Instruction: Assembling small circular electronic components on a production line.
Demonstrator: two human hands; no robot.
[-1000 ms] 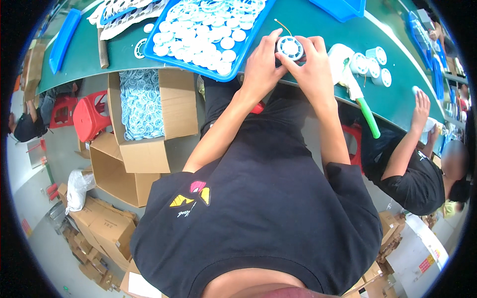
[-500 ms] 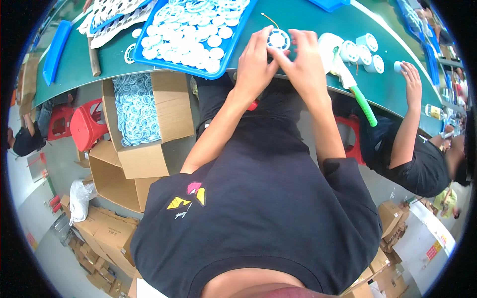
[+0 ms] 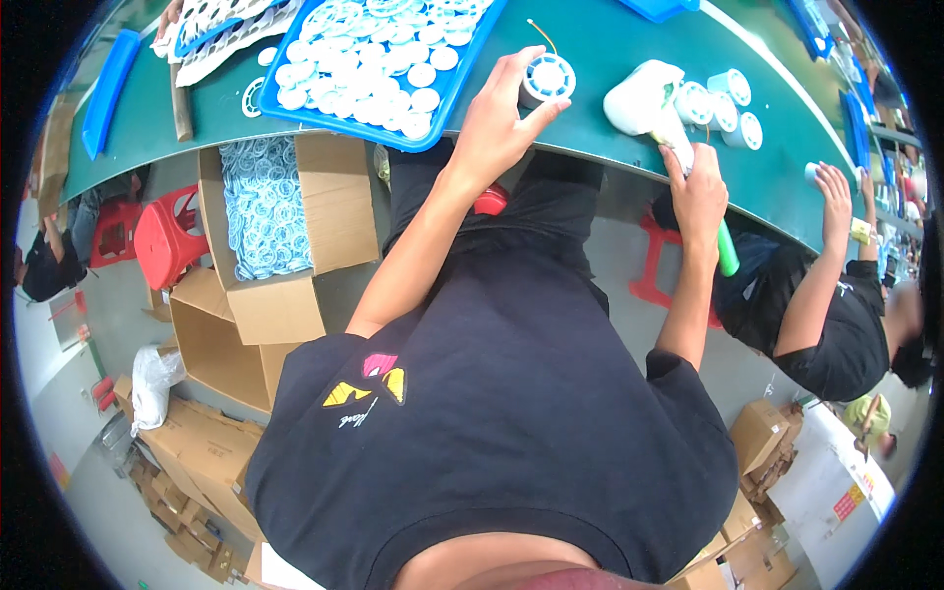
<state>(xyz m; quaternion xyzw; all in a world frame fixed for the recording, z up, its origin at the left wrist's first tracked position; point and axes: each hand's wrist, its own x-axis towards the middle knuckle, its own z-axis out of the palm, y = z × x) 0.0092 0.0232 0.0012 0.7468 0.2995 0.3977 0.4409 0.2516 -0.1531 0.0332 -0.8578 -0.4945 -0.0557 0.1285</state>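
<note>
My left hand (image 3: 501, 123) is closed round the side of a white round part with a slotted ring face (image 3: 548, 79); a thin orange wire sticks up behind it. This part is at the table edge in front of me. To the right, my right hand (image 3: 698, 197) wraps round the handle of a mallet (image 3: 644, 98). The mallet has a bulky white head lying over the table and a green lower handle, which shows below my fingers. Beside the mallet head stand several similar white round parts (image 3: 723, 103).
A blue tray (image 3: 430, 141) heaped with white discs and rings lies on the green table (image 3: 580, 128). Below it, an open carton (image 3: 339, 211) holds many light-blue rings. A co-worker's hand (image 3: 836, 197) is at the table on the right. Red stools (image 3: 167, 241) stand at left.
My right hand has left the round part and moved right and down onto the mallet's handle. The left hand keeps the part in nearly the same place.
</note>
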